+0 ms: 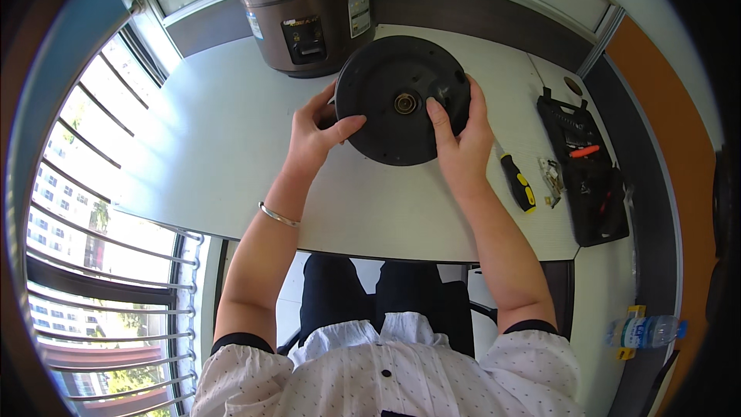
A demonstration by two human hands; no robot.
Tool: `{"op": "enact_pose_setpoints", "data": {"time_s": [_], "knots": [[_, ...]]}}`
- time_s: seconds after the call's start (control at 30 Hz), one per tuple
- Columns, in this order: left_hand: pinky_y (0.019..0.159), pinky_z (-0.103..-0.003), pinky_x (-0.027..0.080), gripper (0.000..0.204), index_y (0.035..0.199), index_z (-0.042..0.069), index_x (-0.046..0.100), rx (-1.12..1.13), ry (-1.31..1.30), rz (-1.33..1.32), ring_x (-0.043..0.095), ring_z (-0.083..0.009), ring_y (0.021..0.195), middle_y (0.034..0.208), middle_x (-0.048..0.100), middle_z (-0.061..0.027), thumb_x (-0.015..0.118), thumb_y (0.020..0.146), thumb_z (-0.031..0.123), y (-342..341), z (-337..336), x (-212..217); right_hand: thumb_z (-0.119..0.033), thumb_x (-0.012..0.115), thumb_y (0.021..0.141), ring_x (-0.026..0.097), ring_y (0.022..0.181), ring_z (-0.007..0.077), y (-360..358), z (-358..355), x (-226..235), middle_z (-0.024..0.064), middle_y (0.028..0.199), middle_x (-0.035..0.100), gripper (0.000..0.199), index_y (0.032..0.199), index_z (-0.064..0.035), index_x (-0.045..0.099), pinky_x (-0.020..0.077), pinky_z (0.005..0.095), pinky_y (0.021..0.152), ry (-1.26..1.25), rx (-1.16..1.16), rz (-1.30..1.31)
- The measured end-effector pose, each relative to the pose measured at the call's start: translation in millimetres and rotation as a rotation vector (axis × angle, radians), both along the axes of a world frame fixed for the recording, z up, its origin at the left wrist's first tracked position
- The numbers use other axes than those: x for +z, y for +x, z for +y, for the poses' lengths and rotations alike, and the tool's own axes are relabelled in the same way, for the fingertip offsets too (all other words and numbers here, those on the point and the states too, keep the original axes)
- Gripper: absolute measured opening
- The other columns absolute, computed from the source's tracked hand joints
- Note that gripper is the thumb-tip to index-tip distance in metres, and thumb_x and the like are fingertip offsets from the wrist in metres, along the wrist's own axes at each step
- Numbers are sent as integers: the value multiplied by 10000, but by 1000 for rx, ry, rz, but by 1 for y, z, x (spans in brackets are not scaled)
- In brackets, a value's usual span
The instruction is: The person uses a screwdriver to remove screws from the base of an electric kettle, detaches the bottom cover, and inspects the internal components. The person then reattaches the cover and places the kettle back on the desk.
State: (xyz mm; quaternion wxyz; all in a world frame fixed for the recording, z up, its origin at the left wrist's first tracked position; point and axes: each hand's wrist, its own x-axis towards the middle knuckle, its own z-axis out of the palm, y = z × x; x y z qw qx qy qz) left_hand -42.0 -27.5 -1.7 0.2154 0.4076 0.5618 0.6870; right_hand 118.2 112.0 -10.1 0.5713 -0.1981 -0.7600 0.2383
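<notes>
Between my two hands I hold a black round base (378, 127), tilted up so its flat face shows. A ringed metal fitting (405, 103) sits at its centre, and small holes dot the face. My left hand (318, 127) grips the left edge, thumb on the face and fingers behind. On the right edge, my right hand (465, 133) has its thumb near the metal fitting and its fingers wrapped round the rim. Whatever lies behind the round base is mostly hidden. A yellow-and-black screwdriver (518, 183) lies on the table to the right of my right hand.
A brown rice cooker (305, 23) stands at the back of the white table (231, 162). On the right lie small metal parts (552, 181) and an open black tool case (590, 177) with an orange-red item in it. A water bottle (644, 332) is at the lower right.
</notes>
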Motion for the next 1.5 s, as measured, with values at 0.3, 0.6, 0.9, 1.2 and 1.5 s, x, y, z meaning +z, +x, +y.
{"op": "enact_pose_setpoints", "data": {"time_s": [0.3,0.6,0.9,1.2,1.5], "knots": [[561,-209,414,743,1306,-73,482,43,10,56,550,-89,676,785,626,-35,778,689,217,-2,1,-4,-306,643,869,591,935,340,1,-1,0,207,1040,597,602,1309,38,420,475,385,817,18,31,0],[580,-211,432,779,1322,-87,452,25,23,6,561,-93,695,818,642,-52,800,683,190,-3,0,-7,-276,658,868,603,1000,310,4,-1,0,219,1099,603,575,1285,63,454,468,360,878,-127,161,80],[720,-225,478,804,1356,-72,418,-19,31,-15,600,-108,787,870,653,-61,796,684,158,-2,0,-8,-262,687,850,658,904,292,1,-1,1,225,1006,645,561,1243,74,470,510,327,804,-73,104,82],[813,-264,480,820,1371,-77,391,-33,9,-16,618,-131,844,906,663,-93,781,683,138,-2,0,-8,-270,682,857,664,891,283,2,0,-4,218,995,650,568,1256,66,456,518,321,788,-131,136,87],[841,-274,467,868,1381,-80,371,-39,24,-16,620,-142,858,917,665,-106,794,654,131,0,1,-10,-260,685,855,651,936,290,4,0,-2,219,1031,640,553,1246,68,471,503,330,833,-136,131,105]]}}
